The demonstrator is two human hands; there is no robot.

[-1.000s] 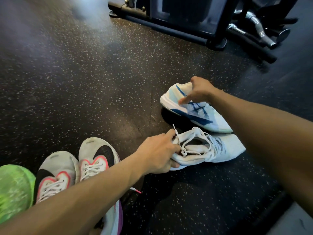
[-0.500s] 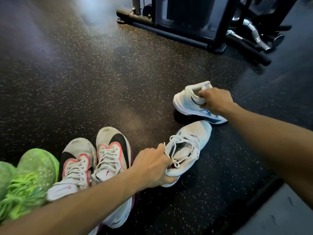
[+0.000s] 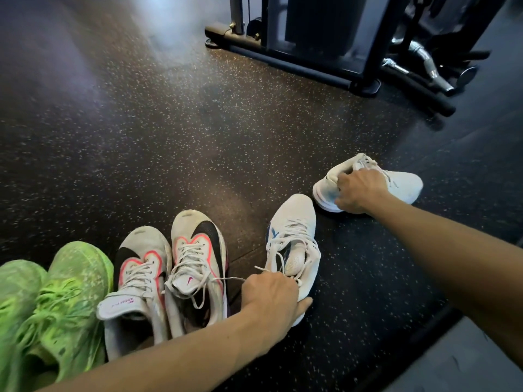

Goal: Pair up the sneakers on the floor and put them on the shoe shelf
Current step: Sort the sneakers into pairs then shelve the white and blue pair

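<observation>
My left hand [image 3: 271, 295] grips the heel of a white and blue sneaker [image 3: 294, 236] that stands on the floor with its toe pointing away from me. Farther right, my right hand [image 3: 359, 190] holds the collar of the matching white and blue sneaker [image 3: 402, 182], which lies with its toe to the right. Left of these stands a pair of white, black and pink sneakers [image 3: 195, 250], side by side. At the far left is a pair of neon green sneakers [image 3: 73, 281]. No shoe shelf is in view.
The floor [image 3: 141, 137] is dark speckled rubber. A black gym machine frame [image 3: 297, 55] stands at the back, with metal bars and handles [image 3: 424, 60] to its right. A lighter grey surface [image 3: 458, 360] shows at the bottom right corner.
My left hand has turned the near white sneaker so its toe points away and drawn it toward the pink pair. My right hand has turned the other sneaker round, toe to the right.
</observation>
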